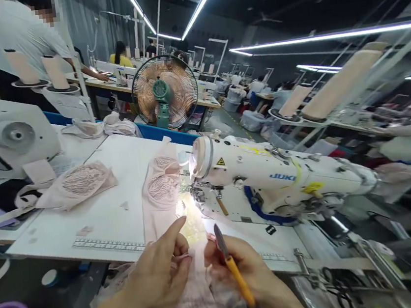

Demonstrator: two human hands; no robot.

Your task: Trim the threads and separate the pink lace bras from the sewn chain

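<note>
So from where I'm standing, the pink fabric (pixel 198 268) sits between the left hand (pixel 159 265), pinching its edge, and the right hand (pixel 245 258), gripping fabric plus an orange-handled tool (pixel 239 279).

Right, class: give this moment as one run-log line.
left hand: pinching pink fabric | right hand: holding orange-handled tool | sewing machine: ahead, to the right
</note>
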